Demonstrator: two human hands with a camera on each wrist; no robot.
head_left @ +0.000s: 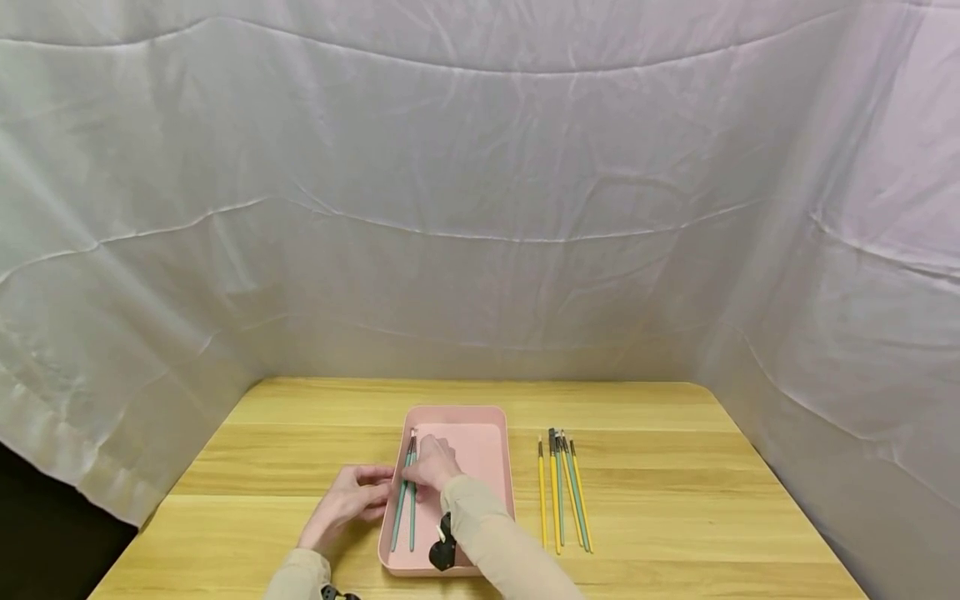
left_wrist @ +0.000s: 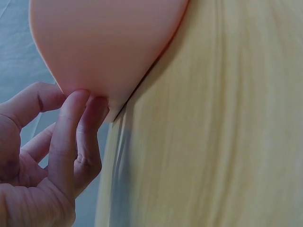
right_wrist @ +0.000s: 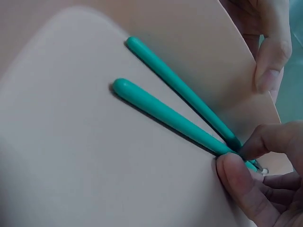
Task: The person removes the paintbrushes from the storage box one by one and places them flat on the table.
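A pink tray (head_left: 480, 446) lies on the table, with two teal-handled paintbrushes in it along its left side. My right hand (head_left: 435, 463) reaches into the tray and pinches the right-hand paintbrush (right_wrist: 165, 116) between thumb and finger, near its bristle end. Beside it lies the other teal paintbrush (right_wrist: 180, 90), closer to the left wall; the two handles spread apart toward the near end. My left hand (head_left: 352, 498) is at the tray's left side, its thumb at the rim and its fingertips (left_wrist: 75, 101) against the outer wall.
To the right of the tray, several yellow and teal paintbrushes (head_left: 557, 492) lie on the wooden table (head_left: 675, 500), handles toward me. Grey curtains (head_left: 480, 292) hang behind the table and along both sides.
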